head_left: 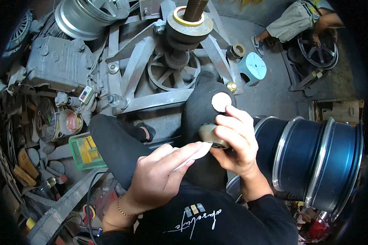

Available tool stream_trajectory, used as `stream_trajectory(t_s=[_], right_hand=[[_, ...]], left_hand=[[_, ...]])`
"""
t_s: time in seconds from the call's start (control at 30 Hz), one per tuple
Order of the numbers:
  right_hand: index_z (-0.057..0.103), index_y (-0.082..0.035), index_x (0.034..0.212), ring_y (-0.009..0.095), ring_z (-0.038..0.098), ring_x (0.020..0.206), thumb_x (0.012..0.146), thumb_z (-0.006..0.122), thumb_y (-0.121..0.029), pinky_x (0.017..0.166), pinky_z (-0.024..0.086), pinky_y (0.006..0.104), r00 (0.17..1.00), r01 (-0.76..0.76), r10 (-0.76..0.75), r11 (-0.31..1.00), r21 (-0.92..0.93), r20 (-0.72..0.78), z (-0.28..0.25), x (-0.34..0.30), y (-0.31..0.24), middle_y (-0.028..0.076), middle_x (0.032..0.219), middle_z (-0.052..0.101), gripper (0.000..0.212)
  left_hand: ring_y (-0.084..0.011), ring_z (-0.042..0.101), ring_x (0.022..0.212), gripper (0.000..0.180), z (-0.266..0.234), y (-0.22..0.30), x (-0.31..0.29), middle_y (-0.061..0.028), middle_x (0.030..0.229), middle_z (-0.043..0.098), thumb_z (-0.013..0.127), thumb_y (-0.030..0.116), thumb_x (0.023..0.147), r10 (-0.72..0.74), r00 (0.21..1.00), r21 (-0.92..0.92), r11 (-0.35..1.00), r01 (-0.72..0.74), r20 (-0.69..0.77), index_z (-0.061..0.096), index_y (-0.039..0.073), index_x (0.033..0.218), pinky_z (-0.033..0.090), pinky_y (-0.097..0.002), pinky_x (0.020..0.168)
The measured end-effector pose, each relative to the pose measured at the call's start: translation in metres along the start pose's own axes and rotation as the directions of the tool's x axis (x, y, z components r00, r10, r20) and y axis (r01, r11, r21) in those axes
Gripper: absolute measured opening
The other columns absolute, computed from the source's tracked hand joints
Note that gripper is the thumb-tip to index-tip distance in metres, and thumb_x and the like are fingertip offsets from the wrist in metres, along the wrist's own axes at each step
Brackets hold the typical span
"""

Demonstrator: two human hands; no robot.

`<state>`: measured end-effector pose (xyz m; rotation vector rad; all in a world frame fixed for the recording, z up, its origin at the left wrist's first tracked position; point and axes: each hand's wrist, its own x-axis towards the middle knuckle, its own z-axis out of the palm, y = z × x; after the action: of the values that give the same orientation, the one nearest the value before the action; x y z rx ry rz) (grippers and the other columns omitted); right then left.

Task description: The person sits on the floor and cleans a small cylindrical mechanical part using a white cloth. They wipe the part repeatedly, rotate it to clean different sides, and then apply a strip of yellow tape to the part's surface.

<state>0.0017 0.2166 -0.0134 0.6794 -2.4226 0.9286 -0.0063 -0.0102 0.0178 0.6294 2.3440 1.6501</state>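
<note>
My right hand (239,141) grips a small rounded olive-brown piece (209,134) with a dark underside; its exact kind I cannot make out. Pinched in my left hand (163,171) is a folded white cloth or paper (201,152), its tip touching the lower edge of the brown piece. Both hands meet above my dark-trousered leg (198,108). A round pale patch (221,101) shows at the knee, just beyond my right fingertips.
Stacked wheel rims (300,159) stand close on the right. Ahead rises a metal frame (155,102) with a thick central post (188,30). A green basket (86,153) lies left, a blue stool (253,67) far right. Another person (294,24) handles a spoked wheel (319,51).
</note>
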Motion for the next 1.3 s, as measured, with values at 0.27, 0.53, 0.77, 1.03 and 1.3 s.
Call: stream_trajectory(t_s=[0.27,0.53,0.77,1.03,1.3], right_hand=[[0.064,-0.002,0.120,0.038,0.063,0.113,0.063,0.090,-0.010,0.098,0.048,0.0462,0.986,-0.060,0.076,0.992,0.107,-0.147,0.012,-0.007,0.003,0.017,0.117,0.068,0.063],[0.065,-0.003,0.120,0.037,0.062,0.117,0.066,0.087,-0.013,0.100,0.045,0.0458,0.999,-0.046,0.047,0.995,0.086,0.000,0.000,0.001,0.005,0.017,0.120,0.068,0.059],[0.066,-0.006,0.120,0.036,0.062,0.118,0.066,0.086,-0.014,0.099,0.045,0.0461,1.000,-0.005,0.006,0.999,0.037,-0.014,0.004,-0.003,0.006,0.015,0.121,0.068,0.057],[0.056,-0.003,0.124,0.038,0.060,0.118,0.066,0.092,-0.017,0.101,0.046,0.0488,0.974,-0.066,0.096,0.986,0.151,-0.204,0.022,-0.022,0.006,0.019,0.123,0.063,0.069],[0.046,-0.001,0.135,0.041,0.054,0.126,0.072,0.090,-0.020,0.108,0.041,0.0500,0.987,-0.107,0.111,0.993,0.040,-0.117,0.012,-0.032,0.005,0.024,0.135,0.055,0.079]], left_hand=[[-0.0209,0.065,0.073,0.033,0.027,-0.015,-0.008,-0.0171,0.090,0.070,0.062,-0.004,0.090,-0.029,0.996,-0.193,0.981,0.013,-0.080,0.067,-0.002,0.122,0.051,-0.0302,0.068],[-0.0262,0.065,0.070,0.034,0.021,-0.013,-0.007,-0.0163,0.090,0.069,0.063,-0.002,0.090,0.010,0.997,-0.126,0.992,-0.020,-0.073,0.067,0.000,0.124,0.055,-0.0336,0.066],[-0.0193,0.064,0.066,0.036,-0.001,0.004,0.003,-0.0080,0.085,0.067,0.068,0.003,0.087,0.084,0.996,0.164,0.982,-0.089,0.036,0.069,0.006,0.123,0.054,-0.0328,0.059],[-0.0240,0.065,0.066,0.036,0.020,-0.005,-0.008,-0.0186,0.090,0.070,0.066,-0.003,0.087,0.001,1.000,0.041,0.999,-0.002,0.017,0.067,0.001,0.123,0.053,-0.0318,0.061],[-0.0237,0.066,0.070,0.034,0.031,-0.009,-0.011,-0.0195,0.093,0.071,0.061,-0.005,0.090,-0.041,0.998,-0.096,0.995,0.036,-0.047,0.065,-0.004,0.123,0.053,-0.0318,0.064]])
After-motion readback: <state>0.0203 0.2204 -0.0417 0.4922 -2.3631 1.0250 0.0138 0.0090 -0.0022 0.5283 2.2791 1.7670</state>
